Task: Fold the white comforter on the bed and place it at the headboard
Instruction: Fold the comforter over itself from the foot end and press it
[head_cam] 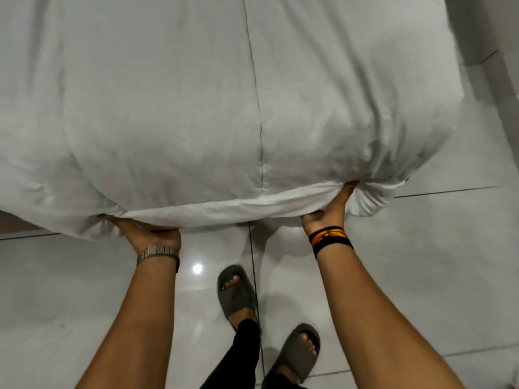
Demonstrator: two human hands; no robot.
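The white comforter point(196, 108) fills the upper two thirds of the head view, a dark seam running down its middle. Its near edge is lifted above the floor and bulges toward me. My left hand point(146, 234), with a metal watch on the wrist, is shut on the bunched near-left edge, fingers hidden under the cloth. My right hand point(331, 211), with black and orange wristbands, is shut on the near-right edge, the fabric gathered around its fingers. The bed and the headboard are hidden behind the comforter.
Glossy grey floor tiles point(435, 262) lie below and to the right, reflecting a ceiling light. My feet in dark slides point(236, 293) stand between my arms. A grey wall or furniture edge point(494, 37) rises at the top right.
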